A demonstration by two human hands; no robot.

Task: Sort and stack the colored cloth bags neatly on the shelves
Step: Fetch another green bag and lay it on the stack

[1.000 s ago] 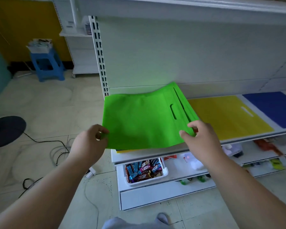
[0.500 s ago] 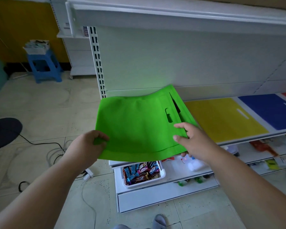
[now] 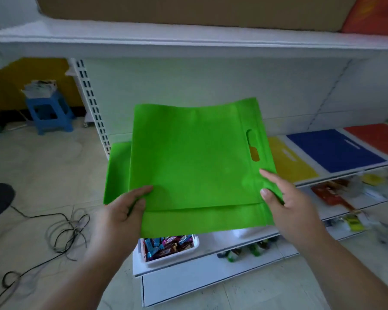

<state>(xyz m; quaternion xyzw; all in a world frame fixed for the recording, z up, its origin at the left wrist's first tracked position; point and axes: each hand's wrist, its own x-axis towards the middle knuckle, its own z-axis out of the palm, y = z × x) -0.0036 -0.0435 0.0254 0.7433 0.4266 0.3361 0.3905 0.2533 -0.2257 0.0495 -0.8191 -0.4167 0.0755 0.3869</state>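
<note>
1. Now both hands are on the top green bag (image 3: 193,153), held up in front of the shelf (image 3: 336,179) at its left end. The left hand (image 3: 119,211) grips the near left corner, thumb on top and fingers curled underneath.

2. Over on the right, the right hand (image 3: 287,200) pinches the near right edge just below the cut-out handle slot (image 3: 253,146), thumb on the green face and index finger lying straight along the edge.

3. Underneath, a lower green bag (image 3: 117,171) pokes out past the held one, showing to the left and along the near edge. Whether it rests on the shelf or is carried with the top bag, I cannot tell.

4. Reading the step: this looks like the green pile being squared up. To the right the yellow bag (image 3: 289,162), the blue bag (image 3: 332,148) and the red bag (image 3: 376,137) each lie flat in their own spot, so green takes the left slot.

5. What the next move calls for, as I judge it: shift the top bag left and toward the near side until its edges meet those of the lower one, then lower it flat.

6. Watch out: the cloth is limp and sags between the two grips, so it could fold or drag the lower bag askew. The tray of sweets (image 3: 168,245) on the shelf below sits right under the overhang.
</note>
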